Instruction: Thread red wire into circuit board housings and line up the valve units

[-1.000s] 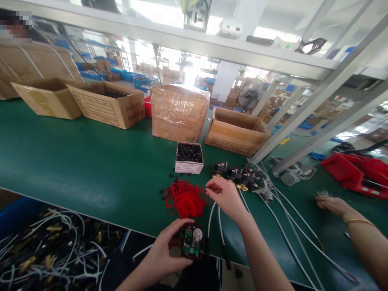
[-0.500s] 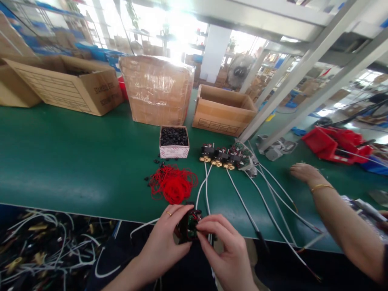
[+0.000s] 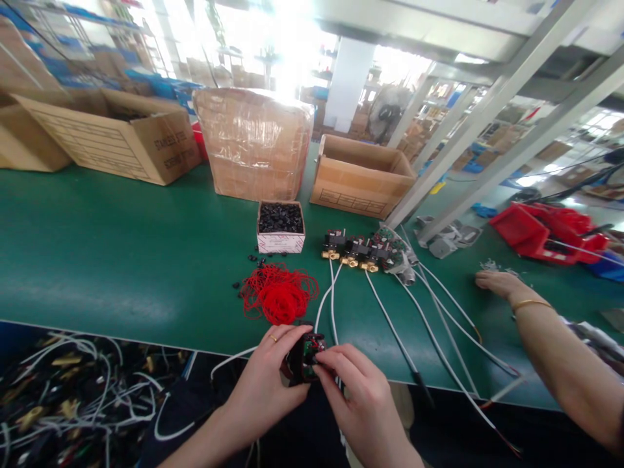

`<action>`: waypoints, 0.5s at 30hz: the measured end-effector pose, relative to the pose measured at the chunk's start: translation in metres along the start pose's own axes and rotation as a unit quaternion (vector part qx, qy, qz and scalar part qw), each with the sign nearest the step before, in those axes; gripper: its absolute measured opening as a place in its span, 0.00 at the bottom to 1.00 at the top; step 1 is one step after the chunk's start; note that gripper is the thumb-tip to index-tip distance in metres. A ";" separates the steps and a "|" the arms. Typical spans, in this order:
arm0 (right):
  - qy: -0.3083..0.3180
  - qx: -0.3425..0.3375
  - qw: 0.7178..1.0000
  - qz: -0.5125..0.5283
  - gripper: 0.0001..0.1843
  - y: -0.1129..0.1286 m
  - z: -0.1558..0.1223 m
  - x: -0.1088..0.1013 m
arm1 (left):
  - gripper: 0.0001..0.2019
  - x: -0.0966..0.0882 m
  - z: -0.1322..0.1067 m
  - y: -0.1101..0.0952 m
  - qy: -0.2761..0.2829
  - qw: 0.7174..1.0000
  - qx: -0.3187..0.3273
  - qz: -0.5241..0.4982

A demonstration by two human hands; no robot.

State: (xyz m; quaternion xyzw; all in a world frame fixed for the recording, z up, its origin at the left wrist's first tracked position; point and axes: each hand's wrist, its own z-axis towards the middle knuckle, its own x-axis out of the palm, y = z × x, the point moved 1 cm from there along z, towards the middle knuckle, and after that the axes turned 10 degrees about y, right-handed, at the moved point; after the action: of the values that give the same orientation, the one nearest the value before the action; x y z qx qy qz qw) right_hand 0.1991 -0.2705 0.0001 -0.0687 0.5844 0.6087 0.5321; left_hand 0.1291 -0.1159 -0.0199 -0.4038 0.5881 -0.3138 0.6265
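a green bench bears cardboard boxes, tangled red wires and brass-fitted black units.

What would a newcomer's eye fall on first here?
Probably the red strands, heaped bright on the green bench. Behind them stands a small box full of black bits, with a big wrapped carton farther back. Nearer, the left hand holds a black unit by the bench edge.

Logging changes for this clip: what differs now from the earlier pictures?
The right hand has come from the right edge of the red wire pile back to the black housing, its fingertips now at the circuit board inside; whether they pinch anything is hidden. Stayed: the left hand holding the housing, the wire pile and the white carton of small black parts.
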 end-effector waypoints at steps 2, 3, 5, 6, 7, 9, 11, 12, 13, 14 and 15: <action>0.004 -0.009 1.000 -0.007 0.09 0.000 0.001 -0.001 | 0.30 0.002 -0.001 0.003 -0.003 1.000 0.003 0.000; 0.007 -0.013 1.000 -0.013 0.09 0.001 0.001 -0.001 | 0.31 0.002 -0.001 0.004 -0.003 1.000 0.005 0.000; 0.019 -0.022 0.999 -0.023 0.11 0.001 0.003 -0.002 | 0.31 0.004 0.000 0.005 -0.003 1.000 0.006 0.000; 0.025 -0.027 0.999 -0.028 0.11 0.001 0.003 -0.002 | 0.31 0.004 0.000 0.006 -0.002 1.000 0.006 -0.002; 0.029 -0.031 0.999 -0.030 0.11 0.001 0.004 -0.002 | 0.31 0.004 0.000 0.006 -0.002 1.000 0.005 -0.005; 0.022 -0.038 0.999 -0.028 0.11 0.000 0.006 -0.002 | 0.31 0.003 0.002 0.005 -0.006 1.000 0.002 -0.014; 0.011 -0.050 0.998 -0.023 0.11 0.000 0.007 -0.002 | 0.30 0.001 0.003 0.005 -0.012 1.000 -0.002 -0.028; 0.008 -0.058 0.998 -0.022 0.11 -0.001 0.008 -0.003 | 0.30 0.001 0.003 0.005 -0.013 0.999 -0.004 -0.037; 0.010 -0.065 0.998 -0.024 0.12 -0.001 0.008 -0.003 | 0.30 0.001 0.003 0.006 -0.013 0.999 -0.006 -0.045; 0.011 -0.073 0.997 -0.026 0.12 0.000 0.009 -0.004 | 0.30 0.000 0.003 0.007 -0.012 0.998 -0.007 -0.054; 0.013 -0.079 0.996 -0.028 0.13 0.000 0.009 -0.004 | 0.31 0.000 0.003 0.008 -0.011 0.998 -0.007 -0.062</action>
State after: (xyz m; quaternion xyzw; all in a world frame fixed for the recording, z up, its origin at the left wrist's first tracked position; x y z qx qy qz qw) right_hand 0.2060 -0.2657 0.0060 -0.1347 0.5391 0.6370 0.5343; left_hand 0.1317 -0.1120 -0.0270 -0.4475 0.5572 -0.3431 0.6095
